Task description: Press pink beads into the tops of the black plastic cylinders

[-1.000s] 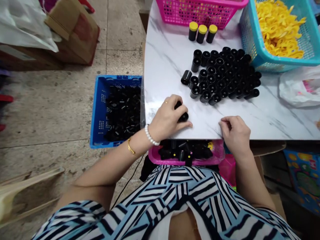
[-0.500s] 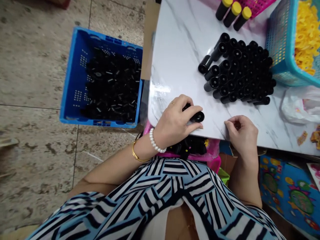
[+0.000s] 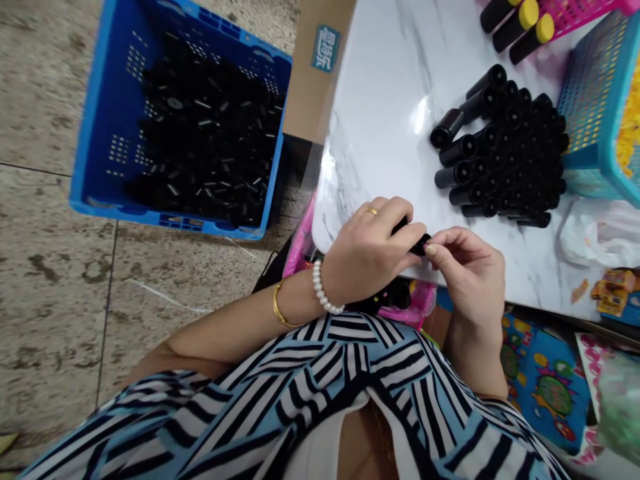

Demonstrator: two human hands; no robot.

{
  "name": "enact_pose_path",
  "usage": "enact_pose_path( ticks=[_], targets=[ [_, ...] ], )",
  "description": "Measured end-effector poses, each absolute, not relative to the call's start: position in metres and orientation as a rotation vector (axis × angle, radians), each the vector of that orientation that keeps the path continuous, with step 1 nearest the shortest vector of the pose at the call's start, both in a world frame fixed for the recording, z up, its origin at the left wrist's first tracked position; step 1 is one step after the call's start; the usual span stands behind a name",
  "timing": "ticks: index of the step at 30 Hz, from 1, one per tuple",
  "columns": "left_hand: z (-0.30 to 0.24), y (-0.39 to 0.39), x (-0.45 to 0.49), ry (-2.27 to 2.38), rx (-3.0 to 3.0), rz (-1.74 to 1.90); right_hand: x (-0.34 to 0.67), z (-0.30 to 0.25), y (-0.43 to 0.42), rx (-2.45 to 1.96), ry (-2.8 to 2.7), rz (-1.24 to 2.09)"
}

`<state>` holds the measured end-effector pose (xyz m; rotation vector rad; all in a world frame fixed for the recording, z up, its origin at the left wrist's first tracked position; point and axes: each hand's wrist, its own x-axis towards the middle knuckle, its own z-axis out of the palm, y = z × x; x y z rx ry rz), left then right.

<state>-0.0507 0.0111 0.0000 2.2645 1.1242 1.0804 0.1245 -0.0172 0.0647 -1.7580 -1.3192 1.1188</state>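
Observation:
My left hand (image 3: 367, 250) is closed round a few black tubes (image 3: 419, 245) at the near edge of the white marble table (image 3: 390, 100). My right hand (image 3: 467, 273) meets it from the right, its fingertips pinching the end of one tube. A block of several black tubes (image 3: 505, 153) stands packed together on the table further back. Three black tubes with yellow caps (image 3: 517, 23) stand behind them.
A blue crate (image 3: 95, 133) full of black tubes sits on the floor at left. A teal basket (image 3: 593, 127) of yellow caps is at the right, a pink basket behind it. A pink tray (image 3: 300, 250) lies under the table edge, a plastic bag (image 3: 600, 237) at right.
My right hand moved left from the table edge and took hold of the tube end at my left hand. The camera view swung left and down.

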Motion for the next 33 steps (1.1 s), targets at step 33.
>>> enact_pose_path(
  ticks=[33],
  targets=[
    [0.047,0.027,-0.011,1.052,2.97,0.499,0.167,0.031,-0.045,-1.87,-1.443,0.497]
  ],
)
